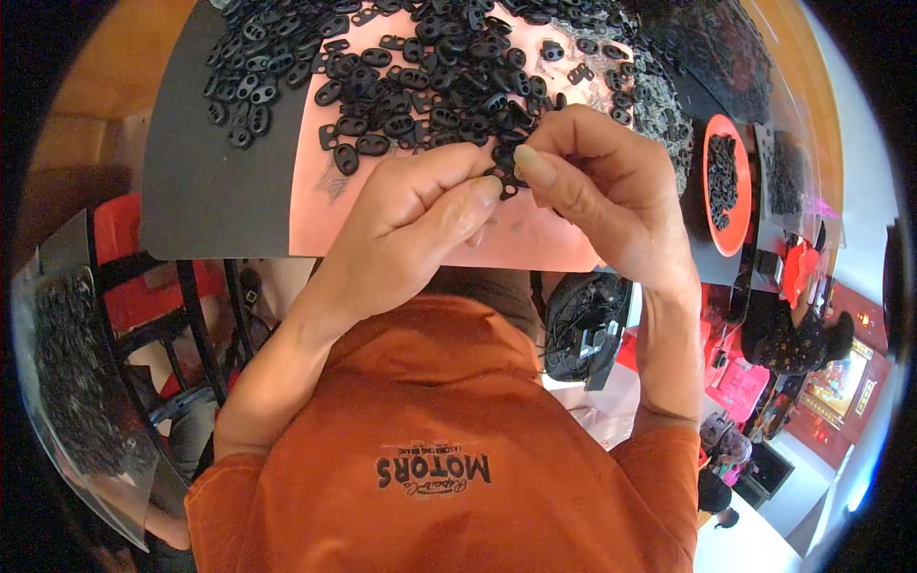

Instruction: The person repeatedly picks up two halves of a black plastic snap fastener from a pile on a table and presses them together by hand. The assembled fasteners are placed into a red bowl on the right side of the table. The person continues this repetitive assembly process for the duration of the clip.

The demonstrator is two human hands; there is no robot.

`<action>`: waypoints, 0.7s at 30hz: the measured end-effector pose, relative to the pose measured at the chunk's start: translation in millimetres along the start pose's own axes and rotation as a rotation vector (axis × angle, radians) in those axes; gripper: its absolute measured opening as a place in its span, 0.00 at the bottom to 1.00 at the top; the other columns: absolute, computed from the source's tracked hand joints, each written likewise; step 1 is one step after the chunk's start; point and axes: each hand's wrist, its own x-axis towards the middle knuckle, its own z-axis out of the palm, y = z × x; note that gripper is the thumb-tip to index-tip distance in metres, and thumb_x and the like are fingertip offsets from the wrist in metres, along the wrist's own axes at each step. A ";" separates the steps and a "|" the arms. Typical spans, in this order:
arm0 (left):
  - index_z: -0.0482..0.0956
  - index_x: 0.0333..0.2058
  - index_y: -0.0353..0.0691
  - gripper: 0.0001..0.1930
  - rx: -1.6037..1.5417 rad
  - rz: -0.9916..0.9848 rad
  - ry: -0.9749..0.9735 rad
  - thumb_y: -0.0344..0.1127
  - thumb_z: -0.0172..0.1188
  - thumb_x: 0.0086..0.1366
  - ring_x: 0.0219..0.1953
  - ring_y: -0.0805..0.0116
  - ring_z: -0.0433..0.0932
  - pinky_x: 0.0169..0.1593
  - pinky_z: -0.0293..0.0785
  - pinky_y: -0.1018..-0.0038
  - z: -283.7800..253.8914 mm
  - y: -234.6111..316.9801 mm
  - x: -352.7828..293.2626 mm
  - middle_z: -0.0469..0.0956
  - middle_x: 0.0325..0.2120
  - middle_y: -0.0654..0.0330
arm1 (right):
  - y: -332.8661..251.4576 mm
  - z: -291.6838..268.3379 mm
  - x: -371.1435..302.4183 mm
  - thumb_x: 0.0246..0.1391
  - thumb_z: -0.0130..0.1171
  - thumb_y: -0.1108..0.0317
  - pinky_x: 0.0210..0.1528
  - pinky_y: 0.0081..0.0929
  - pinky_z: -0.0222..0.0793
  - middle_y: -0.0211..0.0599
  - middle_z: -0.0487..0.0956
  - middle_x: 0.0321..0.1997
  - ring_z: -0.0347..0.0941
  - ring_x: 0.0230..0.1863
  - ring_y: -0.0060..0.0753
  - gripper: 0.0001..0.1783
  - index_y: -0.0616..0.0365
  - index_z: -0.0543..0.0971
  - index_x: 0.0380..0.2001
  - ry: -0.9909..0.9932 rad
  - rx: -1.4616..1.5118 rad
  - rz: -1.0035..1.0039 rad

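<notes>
My left hand [406,215] is closed in a pinch, thumb against the fingers, at the near edge of a heap of black plastic cord locks [449,81]. A small black cord lock piece with holes [506,183] shows at its fingertips, between the two hands. My right hand [611,186] is also pinched, its thumb and forefinger close above that piece. Whatever its fingertips hold is hidden or too small to make out. Both hands are over a pink sheet [320,224], where the heap includes oval two-holed parts and smaller flat parts.
Thin silvery metal pieces, apparently springs [659,110], are heaped right of the sheet. Farther right, a red-orange oval dish [728,243] holds small black parts. A dark board [215,191] extends leftward. Red chairs [143,296] stand at left; people [793,334] are in the right background.
</notes>
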 end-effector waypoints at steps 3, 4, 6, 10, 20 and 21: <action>0.70 0.27 0.34 0.10 -0.025 0.057 0.015 0.34 0.46 0.64 0.21 0.83 0.61 0.24 0.58 0.82 3.3 -2.2 0.2 0.64 0.17 0.69 | 1.3 2.0 0.1 0.53 0.56 0.68 0.18 0.16 0.52 0.23 0.64 0.16 0.55 0.19 0.12 0.08 0.62 0.73 0.25 -0.012 -0.001 -0.008; 0.70 0.27 0.34 0.10 -0.033 0.048 0.019 0.33 0.46 0.64 0.21 0.83 0.61 0.24 0.58 0.82 4.4 -0.8 0.2 0.64 0.17 0.69 | 1.7 3.7 0.4 0.53 0.56 0.69 0.18 0.16 0.52 0.23 0.64 0.16 0.55 0.19 0.12 0.08 0.62 0.73 0.25 -0.009 -0.011 -0.021; 0.71 0.29 0.33 0.10 -0.029 0.024 0.002 0.34 0.46 0.64 0.22 0.82 0.63 0.25 0.60 0.82 3.3 1.2 -0.3 0.66 0.18 0.68 | 0.9 6.1 0.7 0.53 0.55 0.69 0.18 0.16 0.52 0.23 0.63 0.16 0.55 0.19 0.12 0.08 0.62 0.73 0.25 -0.010 -0.016 -0.023; 0.72 0.31 0.33 0.11 0.016 0.036 -0.060 0.36 0.47 0.63 0.24 0.80 0.67 0.27 0.63 0.84 -4.0 -2.8 -0.4 0.68 0.20 0.67 | -2.2 9.9 -0.5 0.53 0.54 0.70 0.18 0.17 0.53 0.25 0.63 0.16 0.55 0.19 0.12 0.07 0.62 0.73 0.25 -0.015 -0.023 -0.026; 0.73 0.29 0.34 0.11 0.016 0.035 -0.037 0.35 0.46 0.63 0.22 0.80 0.67 0.25 0.64 0.83 -5.7 -1.4 -3.3 0.68 0.19 0.67 | -6.8 20.0 -1.2 0.52 0.54 0.72 0.20 0.24 0.59 0.35 0.66 0.16 0.63 0.17 0.25 0.06 0.64 0.72 0.25 0.043 -0.194 -0.124; 0.73 0.29 0.34 0.11 0.032 0.057 -0.040 0.35 0.46 0.63 0.22 0.80 0.67 0.25 0.64 0.83 -5.9 -2.6 -2.9 0.68 0.19 0.67 | -8.2 20.6 -1.7 0.51 0.53 0.72 0.21 0.25 0.60 0.37 0.67 0.16 0.64 0.18 0.27 0.06 0.64 0.72 0.24 0.042 -0.220 -0.123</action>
